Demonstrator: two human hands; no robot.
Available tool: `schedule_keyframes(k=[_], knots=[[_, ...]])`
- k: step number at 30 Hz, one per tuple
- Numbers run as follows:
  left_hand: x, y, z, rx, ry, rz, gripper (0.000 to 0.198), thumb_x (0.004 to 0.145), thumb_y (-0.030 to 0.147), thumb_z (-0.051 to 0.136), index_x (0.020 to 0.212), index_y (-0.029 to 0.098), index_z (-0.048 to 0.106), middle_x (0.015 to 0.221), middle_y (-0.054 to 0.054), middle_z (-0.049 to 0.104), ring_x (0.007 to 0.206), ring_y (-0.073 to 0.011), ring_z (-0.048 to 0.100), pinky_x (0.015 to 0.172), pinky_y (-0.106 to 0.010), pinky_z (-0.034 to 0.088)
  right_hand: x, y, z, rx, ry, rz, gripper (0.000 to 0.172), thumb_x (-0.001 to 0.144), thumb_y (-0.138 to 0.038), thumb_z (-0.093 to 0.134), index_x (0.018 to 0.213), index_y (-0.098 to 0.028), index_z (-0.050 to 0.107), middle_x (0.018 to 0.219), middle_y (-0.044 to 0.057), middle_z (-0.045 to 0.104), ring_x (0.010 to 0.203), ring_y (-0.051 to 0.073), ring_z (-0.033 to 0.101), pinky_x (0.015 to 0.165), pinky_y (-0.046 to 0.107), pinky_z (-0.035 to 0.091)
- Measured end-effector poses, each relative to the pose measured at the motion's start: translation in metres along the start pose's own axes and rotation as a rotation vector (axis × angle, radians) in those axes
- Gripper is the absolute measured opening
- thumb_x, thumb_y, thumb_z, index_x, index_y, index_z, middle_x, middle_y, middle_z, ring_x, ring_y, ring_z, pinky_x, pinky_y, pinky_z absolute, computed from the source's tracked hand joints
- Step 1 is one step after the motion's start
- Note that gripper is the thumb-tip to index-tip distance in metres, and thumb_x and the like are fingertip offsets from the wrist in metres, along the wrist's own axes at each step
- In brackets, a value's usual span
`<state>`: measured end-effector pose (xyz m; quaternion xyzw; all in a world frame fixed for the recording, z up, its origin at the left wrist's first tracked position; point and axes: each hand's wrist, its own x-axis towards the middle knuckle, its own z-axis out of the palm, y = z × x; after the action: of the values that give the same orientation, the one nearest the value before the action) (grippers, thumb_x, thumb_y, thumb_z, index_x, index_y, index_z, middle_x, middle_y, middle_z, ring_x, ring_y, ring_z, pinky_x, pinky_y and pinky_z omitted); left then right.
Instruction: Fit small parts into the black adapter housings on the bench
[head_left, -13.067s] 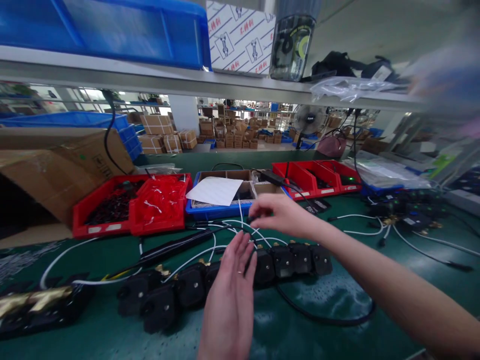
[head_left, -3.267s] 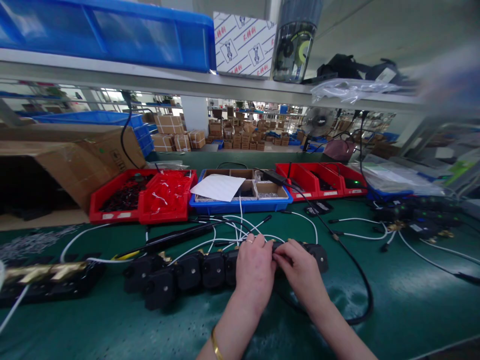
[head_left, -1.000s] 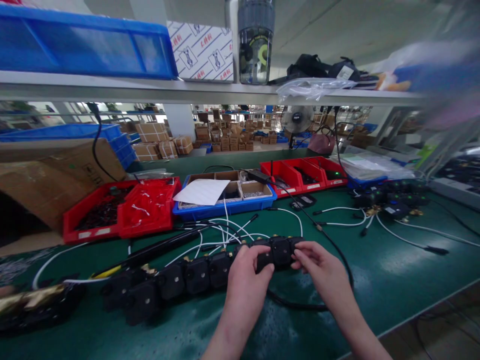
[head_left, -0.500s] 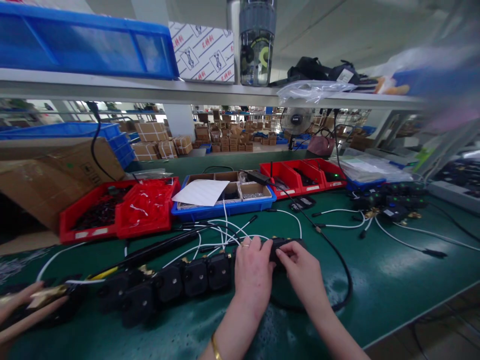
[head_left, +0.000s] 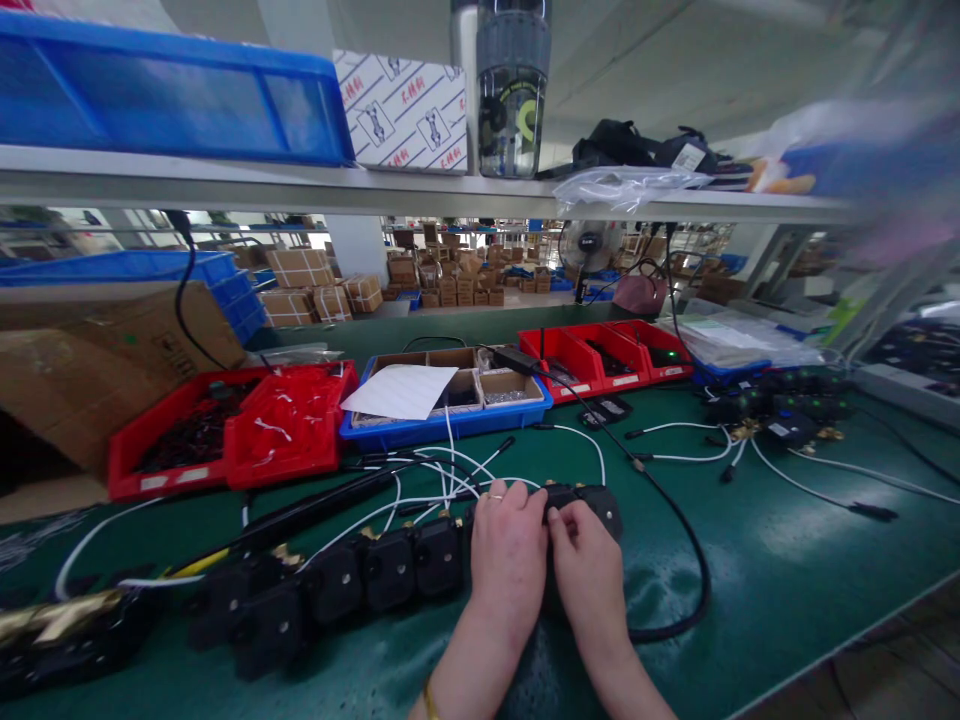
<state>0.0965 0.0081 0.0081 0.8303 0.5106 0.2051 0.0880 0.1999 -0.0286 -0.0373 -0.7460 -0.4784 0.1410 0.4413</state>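
at the near middle of the green bench, both hands are closing together on the right end of the row of black modules; left hand is curling over one, right hand is pinching beside it, closer than half a second ago; the co-worker's hand at far left is gone.

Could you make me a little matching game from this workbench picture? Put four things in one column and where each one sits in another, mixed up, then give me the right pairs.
Things:
1. white sheet of paper
2. clear bottle
3. row of black modules
4. left hand

Places:
A. on the shelf above the bench, beside a printed box
B. on the right end of the module row, next to the right hand
C. lying over the blue tray
D. in a line on the green mat, left of both hands

Pairs: 1-C, 2-A, 3-D, 4-B
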Motion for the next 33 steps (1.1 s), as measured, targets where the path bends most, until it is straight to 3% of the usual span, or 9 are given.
schedule_keyframes(k=[12,14,16,18,20,23,25,28,33], knots=[[0.004,0.0,-0.002,-0.049,-0.031,0.008,0.028,0.097,0.017,0.049,0.109,0.021,0.074,0.103,-0.008,0.069,0.107,-0.0294,0.054,0.093,-0.046,0.046,0.005,-0.006,0.0,-0.06,0.009,-0.006,0.031,0.096,-0.04,0.051,0.069,-0.026,0.051,0.061,-0.001,0.062,0.055,0.019,0.058,0.055,0.029,0.033],[0.003,-0.001,-0.006,-0.06,-0.028,0.004,0.03,0.094,0.014,0.053,0.115,0.021,0.073,0.107,-0.008,0.068,0.111,-0.0302,0.053,0.097,-0.047,0.046,0.004,-0.006,-0.003,-0.04,0.005,-0.011,0.034,0.097,-0.044,0.051,0.068,-0.026,0.051,0.059,-0.002,0.061,0.054,0.019,0.058,0.054,0.028,0.034],[-0.002,-0.001,-0.014,-0.115,0.0,-0.035,0.043,0.088,0.01,0.058,0.129,0.021,0.066,0.115,-0.009,0.065,0.116,-0.0306,0.051,0.102,-0.047,0.044,-0.001,-0.004,-0.011,-0.016,0.016,-0.017,0.04,0.098,-0.049,0.049,0.066,-0.025,0.05,0.057,-0.002,0.058,0.052,0.018,0.056,0.053,0.028,0.035],[-0.009,0.0,-0.024,-0.379,0.023,-0.158,0.056,0.085,0.013,0.063,0.14,0.023,0.058,0.119,-0.009,0.062,0.114,-0.0285,0.053,0.102,-0.046,0.045,-0.01,-0.002,-0.022,0.004,0.032,-0.025,0.045,0.099,-0.055,0.046,0.066,-0.025,0.049,0.057,-0.002,0.055,0.052,0.017,0.054,0.052,0.028,0.035],[-0.019,0.003,-0.032,-0.922,0.017,-0.346,0.054,0.088,0.029,0.065,0.141,0.024,0.056,0.118,-0.009,0.062,0.108,-0.0243,0.057,0.101,-0.042,0.047,-0.021,0.001,-0.035,0.046,0.017,-0.05,0.043,0.099,-0.056,0.045,0.071,-0.025,0.053,0.059,-0.003,0.054,0.052,0.016,0.053,0.051,0.027,0.037],[-0.03,0.01,-0.036,-1.837,-0.109,-0.577,0.055,0.096,0.055,0.052,0.132,0.016,0.062,0.125,-0.014,0.063,0.116,-0.0226,0.061,0.108,-0.038,0.047,-0.036,0.002,-0.052,0.154,-0.026,-0.183,0.029,0.1,-0.048,0.051,0.094,-0.024,0.065,0.073,0.0,0.062,0.061,0.017,0.059,0.056,0.026,0.045],[-0.034,0.015,-0.033,-2.189,-0.22,-0.628,0.062,0.099,0.06,0.04,0.129,0.012,0.064,0.136,-0.017,0.06,0.129,-0.0235,0.057,0.114,-0.036,0.044,-0.042,0.0,-0.058,0.197,-0.043,-0.292,0.022,0.099,-0.04,0.056,0.11,-0.024,0.067,0.085,0.003,0.064,0.071,0.017,0.062,0.062,0.027,0.049],[-0.037,0.022,-0.028,-2.312,-0.332,-0.627,0.066,0.1,0.062,0.034,0.135,0.013,0.06,0.147,-0.017,0.054,0.137,-0.0259,0.053,0.116,-0.04,0.045,-0.044,-0.003,-0.061,0.197,-0.07,-0.35,0.024,0.097,-0.032,0.059,0.12,-0.027,0.066,0.098,0.004,0.063,0.081,0.019,0.063,0.07,0.028,0.052],[-0.04,0.035,-0.028,-2.388,-0.399,-0.652,0.064,0.102,0.056,0.038,0.146,0.011,0.051,0.15,-0.017,0.052,0.137,-0.0285,0.053,0.117,-0.044,0.044,-0.039,-0.001,-0.06,0.173,-0.062,-0.238,0.025,0.095,-0.026,0.061,0.12,-0.028,0.066,0.102,0.004,0.062,0.081,0.018,0.062,0.069,0.03,0.053]])
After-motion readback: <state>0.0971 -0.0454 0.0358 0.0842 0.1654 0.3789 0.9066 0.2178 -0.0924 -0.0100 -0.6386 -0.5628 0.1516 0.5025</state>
